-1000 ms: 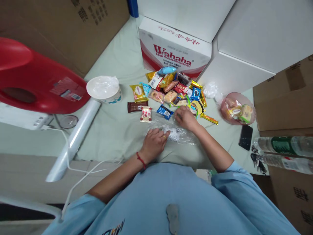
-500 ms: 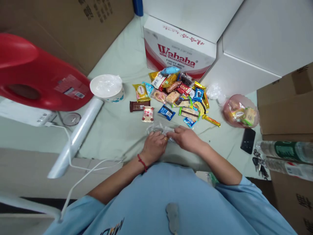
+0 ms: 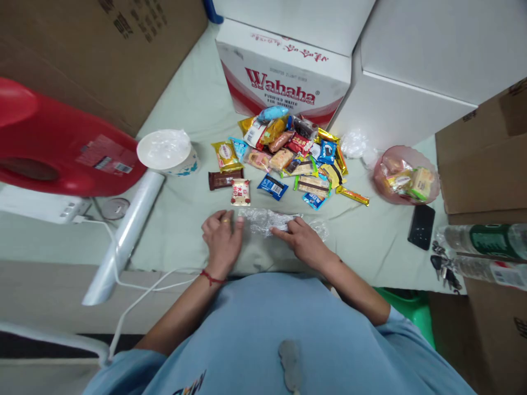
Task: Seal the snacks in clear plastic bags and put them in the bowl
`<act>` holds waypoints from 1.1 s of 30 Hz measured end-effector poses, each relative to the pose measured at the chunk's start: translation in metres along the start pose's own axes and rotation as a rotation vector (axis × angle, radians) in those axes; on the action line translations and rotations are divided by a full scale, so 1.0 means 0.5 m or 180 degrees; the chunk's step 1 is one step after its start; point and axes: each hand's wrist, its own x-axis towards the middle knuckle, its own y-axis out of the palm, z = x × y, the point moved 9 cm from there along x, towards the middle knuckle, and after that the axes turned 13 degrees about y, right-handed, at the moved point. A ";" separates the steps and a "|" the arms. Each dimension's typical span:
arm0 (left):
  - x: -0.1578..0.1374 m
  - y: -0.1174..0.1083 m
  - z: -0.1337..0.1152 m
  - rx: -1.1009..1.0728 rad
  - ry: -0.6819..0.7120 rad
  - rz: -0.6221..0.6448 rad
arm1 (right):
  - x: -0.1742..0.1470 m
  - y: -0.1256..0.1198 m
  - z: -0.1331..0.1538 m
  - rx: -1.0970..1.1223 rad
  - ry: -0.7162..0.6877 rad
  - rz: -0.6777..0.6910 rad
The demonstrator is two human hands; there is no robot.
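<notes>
A crumpled strip of clear plastic film (image 3: 259,221) lies across the table edge nearest me. My left hand (image 3: 222,241) is at its left end, fingers apart and loosely bent, with the thumb by the film's edge. My right hand (image 3: 307,244) rests over the right part of the film, with one digit stretched leftward and the others bent onto it. More film shows past its far side. Beyond the hands lie a red-and-white snack packet (image 3: 240,192), a dark brown bar (image 3: 224,179) and a blue packet (image 3: 272,187).
Behind is a heap of wrapped snacks (image 3: 284,148) against a Wahaba carton (image 3: 284,82). A paper cup (image 3: 167,153) and a roll of film (image 3: 123,241) stand left. To the right are a pink bowl (image 3: 381,186), a phone (image 3: 421,227), keys (image 3: 443,269) and bottles (image 3: 489,240).
My hands have moved apart, the left one going left and opening. The film, bunched between them before, now lies spread out longer. The camera view has shifted slightly.
</notes>
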 end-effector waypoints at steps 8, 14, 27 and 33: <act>0.011 0.024 -0.160 -0.1132 0.0717 0.0256 | 0.000 0.016 0.000 0.0205 -0.0064 -0.0140; -0.017 0.077 -0.274 -0.0513 0.1819 0.1214 | -0.043 -0.009 -0.013 0.0912 -0.0366 -0.0303; -0.053 0.105 -0.272 0.0376 0.2335 0.1448 | -0.096 -0.080 -0.215 0.1056 0.1857 -0.0718; -0.055 0.110 -0.281 0.0363 0.2437 0.1403 | 0.046 -0.115 -0.087 0.1253 0.1295 -0.0645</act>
